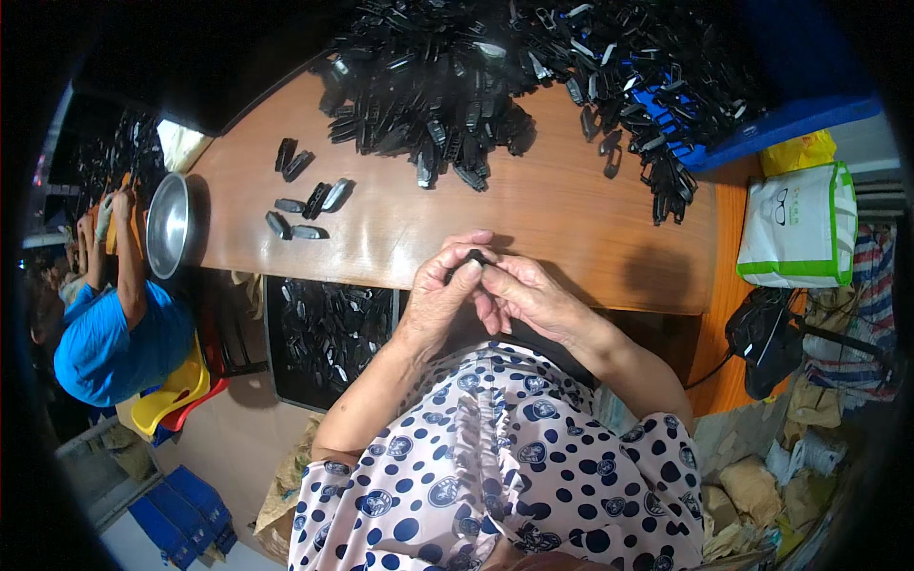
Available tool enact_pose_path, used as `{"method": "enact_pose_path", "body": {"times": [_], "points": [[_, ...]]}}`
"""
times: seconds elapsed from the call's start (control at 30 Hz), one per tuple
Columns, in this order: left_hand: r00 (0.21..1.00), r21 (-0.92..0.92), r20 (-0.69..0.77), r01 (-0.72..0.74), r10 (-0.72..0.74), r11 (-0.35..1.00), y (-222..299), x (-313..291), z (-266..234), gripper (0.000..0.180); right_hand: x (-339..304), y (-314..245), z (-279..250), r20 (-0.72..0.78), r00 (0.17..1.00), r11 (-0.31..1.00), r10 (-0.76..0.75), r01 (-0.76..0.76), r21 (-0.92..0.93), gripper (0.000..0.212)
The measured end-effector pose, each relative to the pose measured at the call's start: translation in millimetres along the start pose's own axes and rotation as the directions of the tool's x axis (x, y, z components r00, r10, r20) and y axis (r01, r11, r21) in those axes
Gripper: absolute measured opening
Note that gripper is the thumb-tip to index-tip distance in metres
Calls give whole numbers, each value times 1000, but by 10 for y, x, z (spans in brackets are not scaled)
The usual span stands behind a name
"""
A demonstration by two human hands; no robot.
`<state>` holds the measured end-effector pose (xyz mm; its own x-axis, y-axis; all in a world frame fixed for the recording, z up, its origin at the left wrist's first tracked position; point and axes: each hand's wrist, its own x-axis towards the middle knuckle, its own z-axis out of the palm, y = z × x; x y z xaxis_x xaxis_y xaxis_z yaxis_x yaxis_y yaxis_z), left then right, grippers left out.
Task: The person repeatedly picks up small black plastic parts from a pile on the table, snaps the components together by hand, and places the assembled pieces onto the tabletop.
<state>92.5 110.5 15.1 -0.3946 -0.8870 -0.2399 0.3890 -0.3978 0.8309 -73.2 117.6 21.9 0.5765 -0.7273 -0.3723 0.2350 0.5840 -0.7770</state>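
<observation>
Just over the near edge of the wooden table [409,252], both my hands meet around one small black plastic part [475,256]. My left hand [446,290] is closed on it, thumb pressed against its side. The fingers of my right hand [533,297] pinch it from the other side. Most of the part is covered by my fingers, so its exact kind does not show. Several similar black and grey oblong parts [309,200] lie loose on the left of the tabletop. A large heap of black plastic pieces [419,95] covers the far side.
Below the table's left edge sits a black tray of parts [333,333]. A metal bowl [168,226] stands at the far left, near a person in blue [124,328]. On the right are a blue bin [800,128], a white-green bag [798,226] and a black device [764,338].
</observation>
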Motion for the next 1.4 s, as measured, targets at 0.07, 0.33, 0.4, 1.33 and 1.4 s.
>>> {"method": "enact_pose_path", "body": {"times": [0.07,0.33,0.4,1.33,1.4], "points": [[1000,50,3,21,-21,999,19,24,-72,22,40,-30,-40,-6,1000,999,0,0,38,31],[906,989,52,11,420,-146,613,209,-949,29,-176,-651,-1081,-197,657,56,-727,-229,-972,38],[835,931,181,25,519,-365,628,348,-848,31,-164,-875,-1291,-467,657,-49,-592,-607,-793,42],[987,-3,32,-157,157,988,244,-76,-37,34,-296,-432,84,-165,872,884,-461,434,-176,17],[978,96,69,-204,198,974,215,-126,-27,30,-303,-421,120,-161,879,893,-448,434,-115,15]]}}
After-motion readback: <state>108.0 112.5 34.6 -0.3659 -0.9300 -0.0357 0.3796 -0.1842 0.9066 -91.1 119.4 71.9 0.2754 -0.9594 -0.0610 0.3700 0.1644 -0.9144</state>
